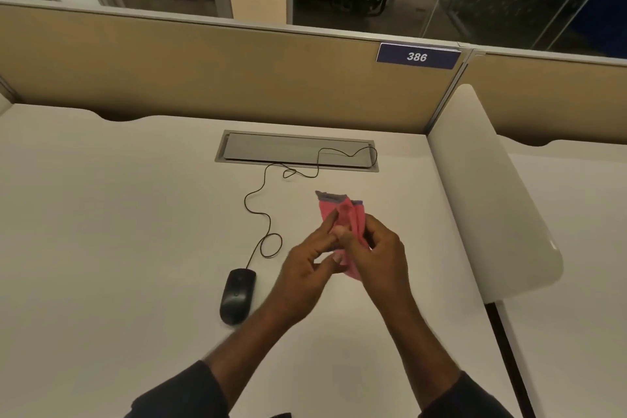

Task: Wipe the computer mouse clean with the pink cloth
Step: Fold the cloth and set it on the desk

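A black wired computer mouse [237, 295] lies on the white desk [118, 231], left of my hands. Its thin cable [261, 207] loops back toward a grey cable hatch. The pink cloth [342, 214], edged in grey, is held up above the desk between both hands. My right hand [380, 254] grips the cloth's right side with curled fingers. My left hand [305, 265] pinches its lower left part, with the index finger stretched along the fabric. Neither hand touches the mouse.
A grey cable hatch [298, 151] is set into the desk at the back. A tan partition [203, 71] with a blue "386" plate [417, 57] closes the rear. A white rounded divider [485, 197] bounds the right side.
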`<act>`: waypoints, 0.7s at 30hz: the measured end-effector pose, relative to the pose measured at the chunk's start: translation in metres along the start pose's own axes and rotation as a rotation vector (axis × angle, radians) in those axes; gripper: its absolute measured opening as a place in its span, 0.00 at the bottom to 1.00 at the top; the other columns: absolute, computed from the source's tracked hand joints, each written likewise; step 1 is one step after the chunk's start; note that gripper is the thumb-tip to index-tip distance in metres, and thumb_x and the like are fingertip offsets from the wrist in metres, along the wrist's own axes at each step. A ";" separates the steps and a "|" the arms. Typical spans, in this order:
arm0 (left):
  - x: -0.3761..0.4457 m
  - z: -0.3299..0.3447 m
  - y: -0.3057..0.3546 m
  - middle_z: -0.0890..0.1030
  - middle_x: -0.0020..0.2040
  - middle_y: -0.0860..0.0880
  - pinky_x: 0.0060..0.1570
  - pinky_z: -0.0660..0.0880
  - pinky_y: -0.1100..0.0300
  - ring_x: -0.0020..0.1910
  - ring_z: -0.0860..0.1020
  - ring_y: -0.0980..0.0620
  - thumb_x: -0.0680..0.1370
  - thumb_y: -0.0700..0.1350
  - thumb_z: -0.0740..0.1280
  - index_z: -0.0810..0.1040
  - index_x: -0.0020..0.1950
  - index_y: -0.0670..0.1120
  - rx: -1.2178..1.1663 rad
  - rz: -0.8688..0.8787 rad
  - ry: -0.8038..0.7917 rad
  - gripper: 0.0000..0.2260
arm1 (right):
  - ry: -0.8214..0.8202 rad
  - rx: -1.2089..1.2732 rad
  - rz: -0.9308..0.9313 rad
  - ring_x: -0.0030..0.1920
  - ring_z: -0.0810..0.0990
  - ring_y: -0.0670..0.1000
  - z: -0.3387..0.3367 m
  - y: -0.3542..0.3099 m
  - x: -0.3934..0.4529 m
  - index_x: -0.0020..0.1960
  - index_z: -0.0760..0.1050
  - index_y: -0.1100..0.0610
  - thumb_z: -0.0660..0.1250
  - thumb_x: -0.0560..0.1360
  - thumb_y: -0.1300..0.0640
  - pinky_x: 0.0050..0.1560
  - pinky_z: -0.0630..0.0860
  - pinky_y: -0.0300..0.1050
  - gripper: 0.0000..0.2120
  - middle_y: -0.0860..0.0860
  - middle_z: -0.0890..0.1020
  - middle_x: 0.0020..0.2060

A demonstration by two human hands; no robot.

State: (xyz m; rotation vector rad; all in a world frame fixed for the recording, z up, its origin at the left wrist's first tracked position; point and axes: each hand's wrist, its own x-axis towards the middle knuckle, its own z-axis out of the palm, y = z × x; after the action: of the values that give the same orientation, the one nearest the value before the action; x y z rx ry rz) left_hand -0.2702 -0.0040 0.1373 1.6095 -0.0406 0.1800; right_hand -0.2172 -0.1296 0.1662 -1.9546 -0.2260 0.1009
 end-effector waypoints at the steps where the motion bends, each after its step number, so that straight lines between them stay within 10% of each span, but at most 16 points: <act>1: 0.000 0.000 -0.002 0.66 0.77 0.58 0.56 0.81 0.50 0.70 0.73 0.53 0.81 0.41 0.63 0.74 0.72 0.53 -0.018 0.000 -0.010 0.20 | 0.017 -0.010 0.004 0.41 0.82 0.44 -0.001 0.001 0.003 0.52 0.81 0.47 0.67 0.79 0.48 0.40 0.79 0.39 0.06 0.43 0.84 0.39; 8: 0.012 -0.008 -0.025 0.80 0.62 0.56 0.59 0.78 0.48 0.55 0.82 0.54 0.76 0.40 0.72 0.78 0.64 0.56 -0.013 -0.263 0.466 0.19 | -0.078 0.182 0.095 0.47 0.84 0.56 -0.023 -0.005 0.025 0.52 0.82 0.52 0.66 0.80 0.60 0.47 0.82 0.54 0.07 0.51 0.86 0.45; 15: 0.028 -0.020 -0.040 0.85 0.54 0.45 0.46 0.80 0.54 0.49 0.84 0.49 0.74 0.61 0.69 0.85 0.56 0.49 -0.674 -0.628 0.167 0.20 | -0.177 0.632 0.213 0.49 0.85 0.53 -0.065 0.004 0.046 0.56 0.83 0.56 0.68 0.75 0.55 0.46 0.81 0.47 0.12 0.56 0.86 0.51; 21: 0.049 -0.023 -0.044 0.85 0.47 0.45 0.39 0.80 0.56 0.43 0.82 0.49 0.73 0.54 0.74 0.85 0.52 0.49 -0.431 -0.511 0.158 0.13 | -0.073 0.491 0.274 0.51 0.85 0.55 -0.089 0.047 0.064 0.57 0.83 0.54 0.67 0.78 0.52 0.49 0.82 0.51 0.11 0.56 0.86 0.52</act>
State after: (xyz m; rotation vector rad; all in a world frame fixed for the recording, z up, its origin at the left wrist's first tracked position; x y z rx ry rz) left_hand -0.2174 0.0252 0.1011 1.1280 0.4246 -0.0961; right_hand -0.1334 -0.2142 0.1595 -1.4822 0.0229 0.3730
